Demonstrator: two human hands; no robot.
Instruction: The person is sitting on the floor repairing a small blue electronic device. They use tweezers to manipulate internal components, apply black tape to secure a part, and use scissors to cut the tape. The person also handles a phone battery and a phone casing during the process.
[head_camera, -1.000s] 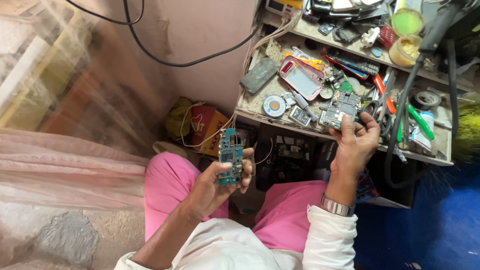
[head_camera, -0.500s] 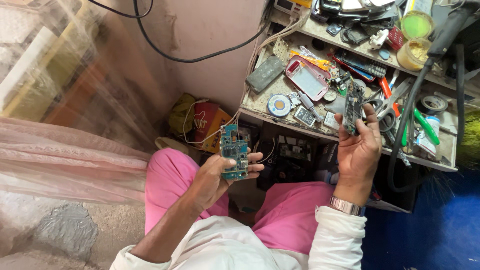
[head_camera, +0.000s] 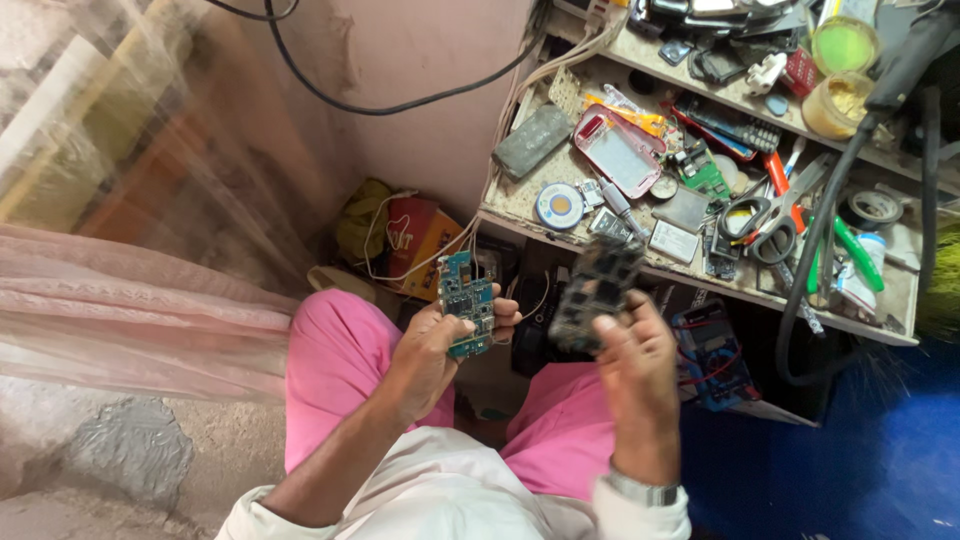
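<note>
A cramped workspace corner with a pinkish plaster wall holds a worn, cluttered workbench (head_camera: 900, 320) at the upper right, seen from above. The person sits below it in bright pink trousers, both hands raised over the lap.

The left hand (head_camera: 430, 350) is clenched around a small blue-green printed circuit board (head_camera: 466, 303), held upright between thumb and fingers, just in front of the left knee. The right hand (head_camera: 632, 355), with a metal wristwatch (head_camera: 645, 490) on its wrist, grasps a dark rectangular circuit board (head_camera: 597, 290) by its lower end; this board is blurred, tilted, and sits just below the bench's front edge. The two boards are near each other but apart.

On the bench lie a pink-framed phone housing (head_camera: 620, 150), a grey flat phone battery (head_camera: 532, 140), a round blue-and-white solder spool (head_camera: 559, 206), black-handled scissors (head_camera: 765, 215) and a green marker pen (head_camera: 858, 255). A thick black cable (head_camera: 815, 260) hangs across the bench's right side. Below the bench, beside the left knee, stands an orange and red carton (head_camera: 415, 240).
</note>
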